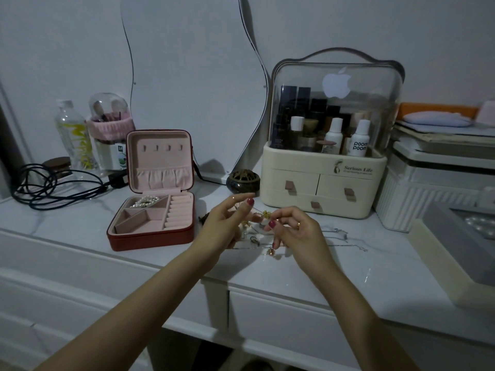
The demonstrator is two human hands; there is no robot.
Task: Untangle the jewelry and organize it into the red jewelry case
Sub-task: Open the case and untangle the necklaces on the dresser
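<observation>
White marble-look tabletop (308, 266) is seen in dim light against a pale wall. Left of the fingers, the red jewelry case (151, 223) stands open, with pearls (146, 202) in a back compartment. Right and beyond, a cream cosmetics organizer (324, 188) is set close; a small dark incense pot (243, 180) sits just behind the fingers. Tangled jewelry (263, 218) is pinched between the left hand (227, 226), forefingers extended, and the right hand (294, 228), fingers curled. Fine chains (345, 241) lie right. Hard pulling could likely tighten knots or snap a chain; small pieces could be dropped off the near edge.
</observation>
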